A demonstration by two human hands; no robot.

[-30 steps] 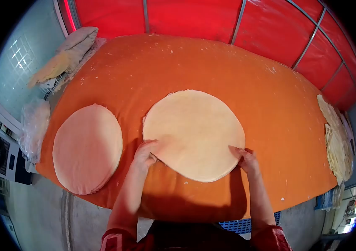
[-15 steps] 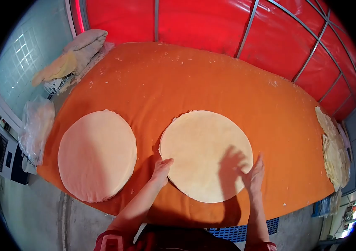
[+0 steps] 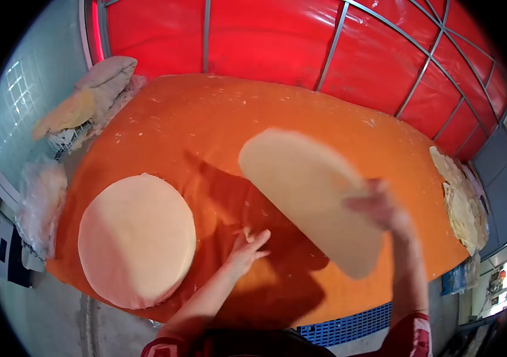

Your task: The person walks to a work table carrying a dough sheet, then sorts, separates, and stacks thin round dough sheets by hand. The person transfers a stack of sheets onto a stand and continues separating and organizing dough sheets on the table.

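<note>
A thin pale round dough sheet (image 3: 301, 184) is tilted up off the orange cloth, casting a dark shadow beneath its left side. My right hand (image 3: 378, 205), smeared by motion, is at its right part, with the fingers across the near face; it appears to grip the sheet. My left hand (image 3: 247, 253) is over the cloth, thumb and fingers spread, apart from the sheet and holding nothing. Left of it, a second pale round (image 3: 137, 241) lies flat, looking thicker, like a stack.
An orange cloth (image 3: 188, 107) covers the table. Several yellowish flat sheets (image 3: 462, 202) are piled at its right edge. Folded cloths (image 3: 101, 80) and a clear plastic bag (image 3: 42, 196) are at the left. Behind runs a red wall (image 3: 265, 47); a blue crate (image 3: 348, 324) is below the front edge.
The dough sheet that lay flat between both hands is now raised and tilted to the right. My right hand has moved up with it; my left hand has come away from its edge.
</note>
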